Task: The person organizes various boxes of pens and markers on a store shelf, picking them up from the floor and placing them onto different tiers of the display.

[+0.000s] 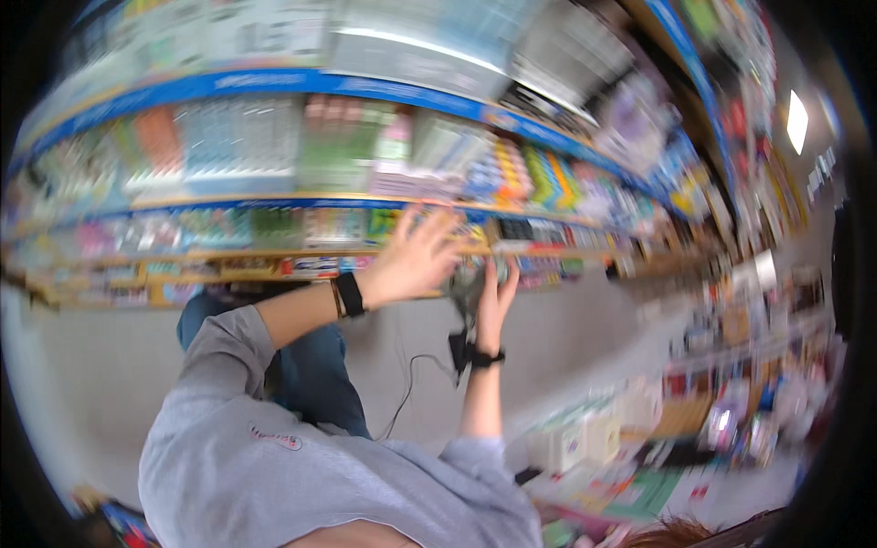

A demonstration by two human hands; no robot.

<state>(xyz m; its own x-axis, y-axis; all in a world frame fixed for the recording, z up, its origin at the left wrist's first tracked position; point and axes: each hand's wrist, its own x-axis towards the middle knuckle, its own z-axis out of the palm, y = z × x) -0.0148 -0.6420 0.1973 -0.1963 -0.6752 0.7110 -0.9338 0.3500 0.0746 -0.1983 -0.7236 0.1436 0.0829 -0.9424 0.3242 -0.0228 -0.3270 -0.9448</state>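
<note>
My left hand is held out in front of the shelves with its fingers spread and nothing seen in it. A black band circles that wrist. To its right, my right hand is raised with thumb and fingers around a dark grey-green item, too blurred to name. The item hangs between the two hands; whether the left fingertips touch it cannot be told. A small black device is beside the right wrist, and a thin dark cable runs from it towards my body.
Shop shelves with blue edge strips rise ahead, packed with boxed and bagged goods. Several bright packets line the middle shelf. White boxes and other goods stand at the lower right. Grey floor lies between.
</note>
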